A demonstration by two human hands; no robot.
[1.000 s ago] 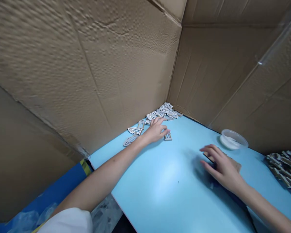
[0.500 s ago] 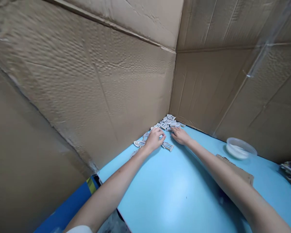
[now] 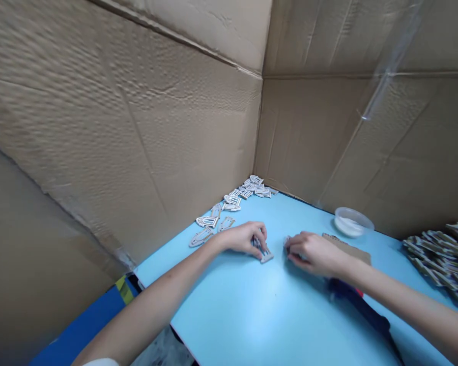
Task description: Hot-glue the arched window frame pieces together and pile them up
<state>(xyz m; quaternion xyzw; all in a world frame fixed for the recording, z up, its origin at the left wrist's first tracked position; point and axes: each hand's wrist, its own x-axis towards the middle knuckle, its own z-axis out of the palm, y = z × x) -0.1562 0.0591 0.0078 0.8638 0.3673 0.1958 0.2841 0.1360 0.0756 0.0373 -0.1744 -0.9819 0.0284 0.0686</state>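
My left hand (image 3: 246, 237) is closed on a small arched window-shaped cut-out (image 3: 267, 256), its barred lower end showing past the fingertips above the blue table (image 3: 248, 310). Just to the right, my right hand (image 3: 316, 253) pinches another small greyish piece (image 3: 286, 245), mostly hidden by the fingers; it looks like a similar cut-out. Several loose arched cut-outs (image 3: 208, 221) lie beyond my left forearm along the cardboard wall. More of them form a heap (image 3: 256, 187) in the corner.
Cardboard walls (image 3: 198, 127) enclose the back and left. A clear plastic bowl with white contents (image 3: 353, 222) stands near a cardboard scrap (image 3: 351, 248). Beneath my right forearm lies a dark corded tool (image 3: 362, 307). At right sits a large pile of layered pieces (image 3: 438, 262).
Both hands have come back from the corner heap toward the middle of the table, each now with a piece. The view has turned right, showing more of the pile.
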